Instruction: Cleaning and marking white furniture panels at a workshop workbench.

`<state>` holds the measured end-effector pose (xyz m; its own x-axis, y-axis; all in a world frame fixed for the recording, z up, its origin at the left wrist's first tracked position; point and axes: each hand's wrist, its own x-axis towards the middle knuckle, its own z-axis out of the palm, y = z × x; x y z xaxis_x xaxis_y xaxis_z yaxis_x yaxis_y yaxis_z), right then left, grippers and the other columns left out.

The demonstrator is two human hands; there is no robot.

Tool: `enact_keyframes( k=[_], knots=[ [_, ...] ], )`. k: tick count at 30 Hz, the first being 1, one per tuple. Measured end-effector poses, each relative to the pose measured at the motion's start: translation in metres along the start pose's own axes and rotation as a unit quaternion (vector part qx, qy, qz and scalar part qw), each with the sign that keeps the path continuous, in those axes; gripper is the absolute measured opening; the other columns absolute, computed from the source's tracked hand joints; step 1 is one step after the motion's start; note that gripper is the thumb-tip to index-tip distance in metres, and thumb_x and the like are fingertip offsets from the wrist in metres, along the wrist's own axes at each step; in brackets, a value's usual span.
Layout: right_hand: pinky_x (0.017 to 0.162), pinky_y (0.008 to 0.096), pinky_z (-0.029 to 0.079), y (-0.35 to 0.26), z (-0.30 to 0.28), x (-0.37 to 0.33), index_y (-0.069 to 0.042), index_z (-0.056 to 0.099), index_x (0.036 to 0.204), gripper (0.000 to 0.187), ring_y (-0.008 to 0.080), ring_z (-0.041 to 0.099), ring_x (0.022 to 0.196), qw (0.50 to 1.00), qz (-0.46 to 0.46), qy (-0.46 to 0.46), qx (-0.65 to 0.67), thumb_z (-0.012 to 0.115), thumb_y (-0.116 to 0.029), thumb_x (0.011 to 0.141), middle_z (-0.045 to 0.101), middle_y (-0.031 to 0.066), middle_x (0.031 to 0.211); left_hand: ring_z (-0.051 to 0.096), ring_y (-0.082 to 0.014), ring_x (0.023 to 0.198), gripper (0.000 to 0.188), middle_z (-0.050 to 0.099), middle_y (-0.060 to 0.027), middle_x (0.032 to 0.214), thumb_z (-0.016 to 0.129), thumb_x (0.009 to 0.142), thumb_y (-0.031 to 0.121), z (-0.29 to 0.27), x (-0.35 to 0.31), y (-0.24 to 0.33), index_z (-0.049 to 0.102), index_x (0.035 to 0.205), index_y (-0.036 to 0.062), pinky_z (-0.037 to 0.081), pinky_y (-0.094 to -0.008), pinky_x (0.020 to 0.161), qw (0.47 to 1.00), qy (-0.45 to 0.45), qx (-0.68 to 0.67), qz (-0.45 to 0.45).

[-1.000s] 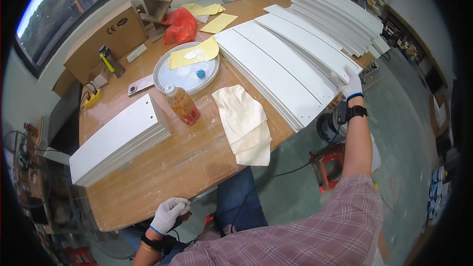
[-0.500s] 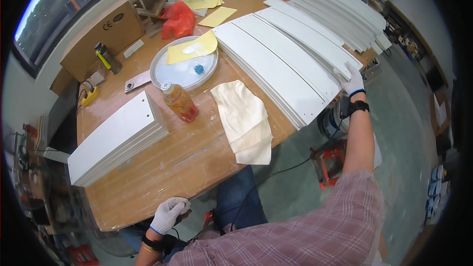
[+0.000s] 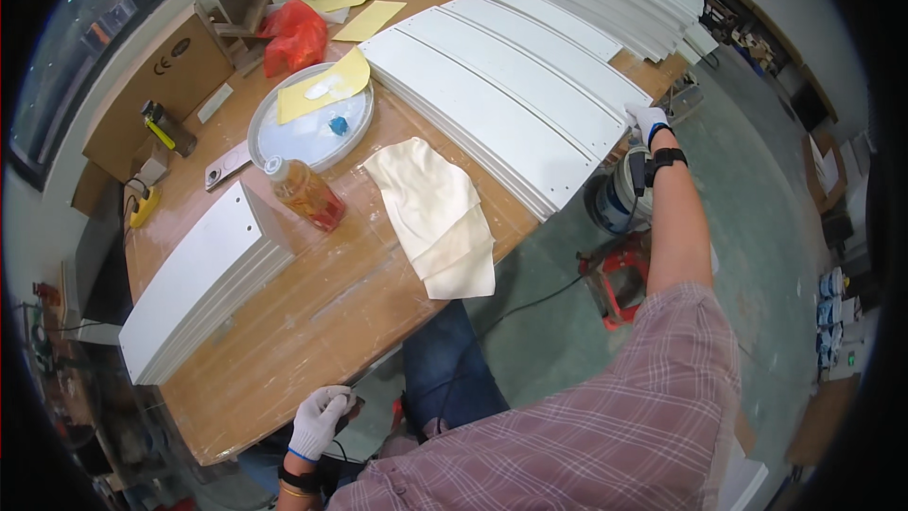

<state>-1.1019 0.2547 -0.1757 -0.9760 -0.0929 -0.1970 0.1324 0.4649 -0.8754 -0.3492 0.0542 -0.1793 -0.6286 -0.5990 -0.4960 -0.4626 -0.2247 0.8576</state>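
Note:
My right hand (image 3: 647, 119), in a white knit glove, is at the near right end of a long white curved board (image 3: 558, 49). Its fingers are bent in against the board's end. That board lies beside other white boards (image 3: 473, 99) stacked on the table, with holes near their ends. Low at the table's front edge is my left hand (image 3: 320, 421), also gloved, its fingers closed around something small and dark that I cannot make out. A cream cloth (image 3: 430, 218) lies between the two hands, partly over the table edge.
A shorter stack of curved white boards (image 3: 189, 284) sits at left. Behind it stand a bottle of amber liquid (image 3: 307, 194) and a round white tray (image 3: 284, 147) with yellow sandpaper (image 3: 326, 85). More boards (image 3: 605, 0) are piled far right. A bucket (image 3: 619, 194) and red tool (image 3: 615, 279) are below the edge.
The board at my right hand has shifted from lying askew to lying alongside its neighbours. My right fingers have curled in at its end. The whole view has turned slightly; my left hand stays closed.

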Motion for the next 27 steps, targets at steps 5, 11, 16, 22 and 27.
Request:
enact_keyframes(
  k=[5, 11, 16, 22, 27],
  knots=[
    [0.080, 0.0367, 0.050, 0.004, 0.002, 0.017, 0.005, 0.063, 0.109, 0.069, 0.0306, 0.064, 0.095, 0.963, -0.031, 0.060, -0.262, 0.070, -0.052, 0.071, 0.066, 0.0200, 0.106, 0.062, -0.0146, 0.086, 0.023, 0.066, -0.0073, 0.091, 0.053, 0.094, 0.014, 0.004, -0.002, 0.003, 0.059, 0.106, -0.0054, 0.050, -0.0266, 0.076, 0.999, 0.006, -0.048, -0.008],
    [0.094, 0.0367, 0.045, -0.019, -0.011, -0.007, 0.006, 0.061, 0.114, 0.078, 0.0346, 0.057, 0.114, 0.930, -0.026, 0.004, -0.367, 0.063, -0.060, 0.072, 0.059, 0.0236, 0.122, 0.061, -0.0122, 0.084, 0.022, 0.066, -0.0059, 0.093, 0.055, 0.093, 0.015, -0.003, -0.009, -0.004, 0.063, 0.105, -0.0024, 0.050, -0.0251, 0.076, 0.999, 0.037, -0.014, -0.037],
    [0.095, 0.0420, 0.045, 0.007, 0.001, 0.029, 0.001, 0.061, 0.117, 0.067, 0.0358, 0.055, 0.116, 0.884, -0.074, 0.030, -0.460, 0.051, -0.055, 0.081, 0.057, 0.0228, 0.124, 0.060, -0.0104, 0.081, 0.024, 0.066, -0.0056, 0.091, 0.056, 0.093, 0.016, -0.023, -0.017, -0.024, 0.064, 0.106, -0.0025, 0.049, -0.0243, 0.074, 0.999, 0.034, 0.026, 0.003],
    [0.074, 0.0314, 0.049, -0.055, -0.001, -0.110, 0.001, 0.060, 0.119, 0.036, 0.0186, 0.062, 0.090, 0.913, -0.382, 0.114, -0.082, 0.050, -0.025, 0.097, 0.065, 0.0093, 0.110, 0.059, -0.0121, 0.086, 0.031, 0.063, -0.0080, 0.101, 0.054, 0.093, 0.019, -0.076, -0.024, 0.002, 0.057, 0.115, -0.0030, 0.049, -0.0257, 0.078, 0.991, 0.117, -0.011, 0.062],
    [0.068, 0.0223, 0.045, -0.105, 0.102, -0.398, 0.003, 0.059, 0.121, 0.034, 0.0092, 0.056, 0.078, 0.900, -0.342, -0.267, 0.038, 0.051, -0.020, 0.096, 0.062, 0.0046, 0.096, 0.061, -0.0257, 0.090, 0.044, 0.055, -0.0161, 0.113, 0.058, 0.093, 0.019, -0.163, -0.014, -0.012, 0.040, 0.130, 0.0046, 0.053, -0.0353, 0.072, 0.848, 0.372, -0.342, 0.160]
  ],
)
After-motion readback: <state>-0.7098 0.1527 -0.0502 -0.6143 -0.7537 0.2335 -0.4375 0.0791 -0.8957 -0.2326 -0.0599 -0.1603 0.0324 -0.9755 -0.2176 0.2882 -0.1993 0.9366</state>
